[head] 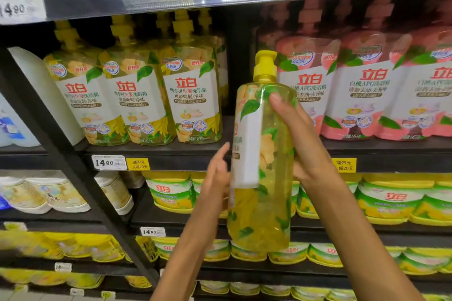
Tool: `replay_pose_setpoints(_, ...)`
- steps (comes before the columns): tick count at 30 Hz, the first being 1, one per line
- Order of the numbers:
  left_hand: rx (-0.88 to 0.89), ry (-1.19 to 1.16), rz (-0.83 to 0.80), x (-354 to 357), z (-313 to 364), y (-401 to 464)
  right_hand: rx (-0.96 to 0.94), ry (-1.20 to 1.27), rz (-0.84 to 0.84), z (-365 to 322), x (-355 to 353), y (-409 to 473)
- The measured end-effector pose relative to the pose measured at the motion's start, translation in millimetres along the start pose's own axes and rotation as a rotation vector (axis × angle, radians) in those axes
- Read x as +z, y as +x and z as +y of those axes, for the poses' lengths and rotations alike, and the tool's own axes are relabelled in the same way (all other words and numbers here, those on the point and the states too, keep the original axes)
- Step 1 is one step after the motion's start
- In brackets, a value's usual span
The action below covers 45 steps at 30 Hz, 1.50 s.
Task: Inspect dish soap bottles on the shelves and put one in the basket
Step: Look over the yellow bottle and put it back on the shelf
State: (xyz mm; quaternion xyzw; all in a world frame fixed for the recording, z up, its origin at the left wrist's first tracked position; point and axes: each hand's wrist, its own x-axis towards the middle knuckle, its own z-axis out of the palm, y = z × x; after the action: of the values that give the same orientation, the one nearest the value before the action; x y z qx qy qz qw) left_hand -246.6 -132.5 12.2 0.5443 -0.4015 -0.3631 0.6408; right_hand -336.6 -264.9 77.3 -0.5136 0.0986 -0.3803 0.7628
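Observation:
A tall yellow dish soap bottle (263, 154) with a yellow pump top and a white label is held upright in front of the shelves, turned edge-on to me. My right hand (300, 139) grips it from the right side, fingers curled round its upper body. My left hand (217, 173) touches the bottle's left side with straight fingers. No basket is in view.
Matching yellow soap bottles (137, 95) stand on the middle shelf (171, 151), pink ones (367, 95) to the right. Yellow-green refill packs (171, 193) fill the lower shelves. A slanted black shelf post (73, 166) runs down the left. Price tags (108, 162) line the shelf edges.

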Motion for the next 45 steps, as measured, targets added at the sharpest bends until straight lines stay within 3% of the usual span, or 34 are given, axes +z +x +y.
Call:
replay_pose_setpoints(3,0.025,0.032,-0.015,19.3,1.4,0.4,0.002,-0.163,0.054,-3.1,7.3,-0.3)
replay_pose_setpoints(5,-0.048,-0.129,-0.032,23.7,0.5,-11.2,0.041,-0.236,0.058,-7.1,6.8,1.3)
replay_pose_setpoints(8,-0.114,-0.360,-0.046,22.7,-6.6,-15.9,0.074,-0.247,-0.026,-13.3,-3.8,1.2)
replay_pose_setpoints(12,-0.078,-0.500,-0.046,23.3,-3.4,-16.0,0.092,-0.130,-0.011,-7.6,-14.2,0.9)
replay_pose_setpoints(16,-0.076,-0.449,-0.031,26.9,-1.0,-15.3,0.220,0.140,-0.108,-0.1,-5.6,0.2)
replay_pose_setpoints(19,-0.129,-0.402,-0.024,14.1,-0.4,-15.1,0.145,0.139,-0.075,-3.1,-4.0,-1.8)
replay_pose_setpoints(22,-0.104,-0.280,-0.059,-2.0,7.1,-17.2,0.002,-0.113,0.066,-9.7,-0.3,-5.0)
replay_pose_setpoints(24,-0.044,-0.111,0.021,0.7,12.1,-16.7,-0.052,-0.332,0.161,-9.0,3.9,-5.5)
replay_pose_setpoints(27,0.022,-0.014,0.067,9.3,10.6,-16.5,-0.087,-0.459,0.176,-8.1,13.1,-6.1)
replay_pose_setpoints(35,-0.058,-0.181,0.015,8.6,24.0,-18.6,0.137,-0.194,-0.044,-11.1,1.6,0.3)
replay_pose_setpoints(40,-0.097,-0.183,-0.087,6.0,35.0,-22.9,0.325,0.031,-0.049,-5.4,-8.7,3.6)
replay_pose_setpoints(45,-0.157,-0.273,-0.075,4.8,44.0,-17.6,0.346,0.062,-0.041,-11.6,-12.8,8.2)
